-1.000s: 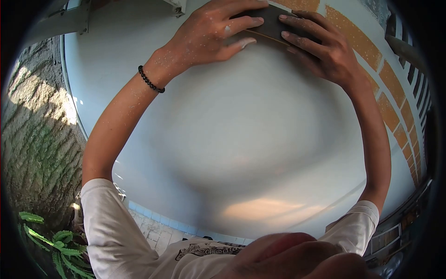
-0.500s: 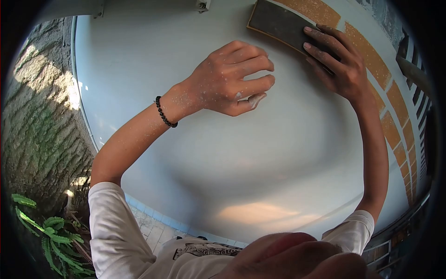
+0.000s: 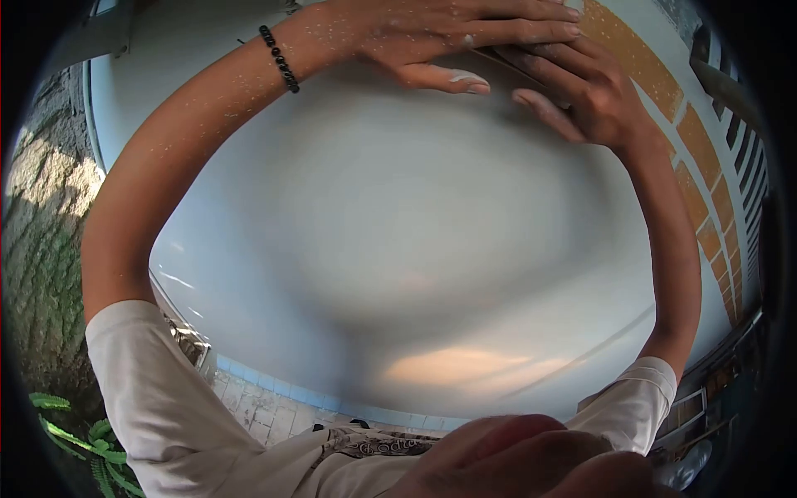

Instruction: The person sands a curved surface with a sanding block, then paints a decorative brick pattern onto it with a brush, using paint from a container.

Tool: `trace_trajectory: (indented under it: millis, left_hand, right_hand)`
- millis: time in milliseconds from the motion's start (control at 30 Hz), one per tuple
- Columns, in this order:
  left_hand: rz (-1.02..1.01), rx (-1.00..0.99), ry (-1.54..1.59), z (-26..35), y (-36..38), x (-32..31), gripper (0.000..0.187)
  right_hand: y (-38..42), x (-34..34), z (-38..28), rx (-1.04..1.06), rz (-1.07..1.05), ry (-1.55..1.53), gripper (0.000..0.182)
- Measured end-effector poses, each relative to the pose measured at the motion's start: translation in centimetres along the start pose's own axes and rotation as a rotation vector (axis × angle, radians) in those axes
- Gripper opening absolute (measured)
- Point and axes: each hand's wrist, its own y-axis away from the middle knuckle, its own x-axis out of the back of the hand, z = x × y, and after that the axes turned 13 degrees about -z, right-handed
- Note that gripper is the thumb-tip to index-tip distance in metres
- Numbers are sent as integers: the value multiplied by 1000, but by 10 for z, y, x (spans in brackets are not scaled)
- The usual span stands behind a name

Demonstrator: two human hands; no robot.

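Note:
My left hand [image 3: 440, 31] is stretched flat at the top of the view, dusted with white specks. Its fingertips reach across to the fingers of my right hand [image 3: 585, 87]. Under both hands lies a dark, flat sanding block [image 3: 491, 56], with only a thin lower edge showing. My right hand grips its right end, thumb apart below it. The block is against a smooth pale wall [image 3: 432, 191]. A black bead bracelet [image 3: 279, 60] circles my left wrist.
Orange-brown brick-pattern patches [image 3: 639, 66] run down the wall's right side, beside dark slats [image 3: 751, 178]. Rough rock-like surface [image 3: 50, 241] and green fern fronds [image 3: 104, 452] are on the left. Pale paving [image 3: 253, 407] lies along the wall's foot.
My left hand has moved up and right, its curled fingers straightening over the block and my right hand's fingers. The block, in plain sight before, is now mostly covered.

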Motion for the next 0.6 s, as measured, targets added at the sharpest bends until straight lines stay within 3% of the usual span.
trace_trajectory:
  millis: [267, 367, 467, 600]
  left_hand:
    - [-100, -21, -193, -6, -4, -4, 90]
    - [-117, -20, -190, -7, -5, -7, 89]
    - [-3, -28, -154, -8, -5, -25, 88]
    - [-85, 31, -167, -9, -2, -30, 91]
  right_hand:
    - [23, -15, 9, -59, -329, 205, 70]
    - [26, -13, 11, -46, -359, 232, 77]
    - [21, -9, 4, -48, -437, 208, 82]
    - [10, -11, 5, -14, -422, 80, 71]
